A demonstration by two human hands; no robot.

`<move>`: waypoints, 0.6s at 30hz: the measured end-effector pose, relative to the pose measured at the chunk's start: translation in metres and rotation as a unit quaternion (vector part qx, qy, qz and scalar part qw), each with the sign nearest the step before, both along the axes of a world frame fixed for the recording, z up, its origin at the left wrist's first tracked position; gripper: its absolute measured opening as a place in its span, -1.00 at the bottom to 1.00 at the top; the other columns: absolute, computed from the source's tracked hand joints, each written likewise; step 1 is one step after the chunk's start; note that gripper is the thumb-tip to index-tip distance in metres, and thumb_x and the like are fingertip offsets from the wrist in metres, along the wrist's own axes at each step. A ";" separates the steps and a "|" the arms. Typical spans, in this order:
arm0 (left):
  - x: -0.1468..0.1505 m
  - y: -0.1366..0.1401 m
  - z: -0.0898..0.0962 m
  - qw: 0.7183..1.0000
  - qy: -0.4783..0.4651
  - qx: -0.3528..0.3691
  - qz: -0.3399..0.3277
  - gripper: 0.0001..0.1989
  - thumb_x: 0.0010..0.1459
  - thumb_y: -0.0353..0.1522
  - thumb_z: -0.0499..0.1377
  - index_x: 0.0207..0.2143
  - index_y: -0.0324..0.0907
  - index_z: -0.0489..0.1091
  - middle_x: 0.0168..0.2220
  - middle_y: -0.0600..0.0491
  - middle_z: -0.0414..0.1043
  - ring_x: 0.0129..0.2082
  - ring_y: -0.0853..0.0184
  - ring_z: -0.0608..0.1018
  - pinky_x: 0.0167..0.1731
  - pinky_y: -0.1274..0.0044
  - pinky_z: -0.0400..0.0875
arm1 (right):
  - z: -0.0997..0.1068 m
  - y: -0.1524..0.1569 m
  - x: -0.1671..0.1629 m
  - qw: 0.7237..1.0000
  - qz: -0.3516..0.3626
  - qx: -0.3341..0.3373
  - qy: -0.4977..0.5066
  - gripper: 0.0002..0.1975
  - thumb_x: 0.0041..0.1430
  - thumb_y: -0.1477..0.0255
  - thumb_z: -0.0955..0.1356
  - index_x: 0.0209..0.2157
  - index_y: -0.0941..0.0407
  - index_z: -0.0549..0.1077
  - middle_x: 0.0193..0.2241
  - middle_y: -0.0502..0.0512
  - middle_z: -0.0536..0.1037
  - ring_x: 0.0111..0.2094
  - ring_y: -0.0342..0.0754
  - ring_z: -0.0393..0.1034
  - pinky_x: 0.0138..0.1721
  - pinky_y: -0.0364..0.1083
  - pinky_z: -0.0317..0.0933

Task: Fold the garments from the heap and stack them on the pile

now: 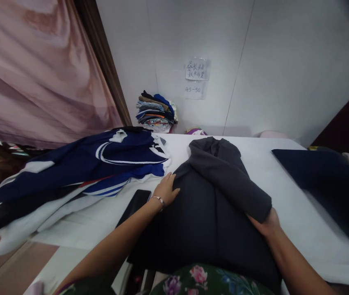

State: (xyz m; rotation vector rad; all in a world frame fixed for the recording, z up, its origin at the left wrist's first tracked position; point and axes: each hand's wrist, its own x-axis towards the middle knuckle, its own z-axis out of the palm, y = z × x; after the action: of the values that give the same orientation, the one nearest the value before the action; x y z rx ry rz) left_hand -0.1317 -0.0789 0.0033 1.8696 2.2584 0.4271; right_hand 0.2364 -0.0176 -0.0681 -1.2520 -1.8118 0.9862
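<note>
A dark grey jacket [195, 205] lies before me, reaching from mid-table to its near edge. One of its sleeves [232, 180] is laid diagonally across the upper body toward the right. My right hand [267, 224] is closed on the cuff end of that sleeve, with its fingers partly hidden beneath the cloth. At the jacket's upper left edge, my left hand [165, 191] rests with its fingers stretched out and the thumb apart. A black phone-like flat object [137, 201] lies beside my left wrist, partly covered by the forearm.
Loose navy and white clothes [78, 168] are heaped on the left of the white table [254, 155]. A dark navy folded cloth [325, 188] lies on the right. Folded garments [156, 110] are stacked against the wall, below paper notes [195, 78]. A pinkish curtain [39, 73] hangs at left.
</note>
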 end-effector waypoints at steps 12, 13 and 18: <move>-0.007 -0.056 -0.006 0.986 0.031 -0.115 0.121 -0.39 0.15 -0.22 0.07 0.22 -0.22 0.06 -0.03 -0.21 0.44 -0.08 0.06 0.51 -0.17 0.35 0.37 | 0.068 0.017 -0.015 0.856 -0.058 -0.242 0.453 -0.73 0.03 0.46 0.42 -0.17 0.08 0.45 -0.13 0.06 0.55 -0.14 0.02 0.47 -0.15 0.10 0.43; -0.009 -0.058 -0.004 0.983 0.031 -0.131 0.121 -0.42 0.14 -0.22 0.07 0.19 -0.20 0.11 -0.07 -0.20 0.46 -0.10 0.06 0.52 -0.20 0.36 0.36 | 0.079 0.025 -0.016 0.859 -0.053 -0.225 0.457 -0.75 0.03 0.48 0.41 -0.19 0.08 0.45 -0.15 0.04 0.56 -0.16 0.00 0.48 -0.18 0.08 0.45; -0.012 -0.062 0.010 0.985 -0.041 -0.142 0.092 -0.51 0.09 -0.26 0.12 0.08 -0.18 0.26 -0.18 -0.10 0.50 -0.18 0.14 0.54 -0.26 0.46 0.34 | 0.152 0.084 -0.018 0.885 -0.018 -0.130 0.447 -0.83 0.15 0.57 0.30 -0.22 0.12 0.45 -0.15 0.10 0.56 -0.18 -0.04 0.48 -0.21 0.05 0.42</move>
State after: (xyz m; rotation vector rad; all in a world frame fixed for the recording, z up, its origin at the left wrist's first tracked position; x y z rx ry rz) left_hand -0.1439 -0.1407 0.0135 1.4872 2.3043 0.1877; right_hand 0.2183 0.0665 0.0842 -0.7426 -0.9447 1.4995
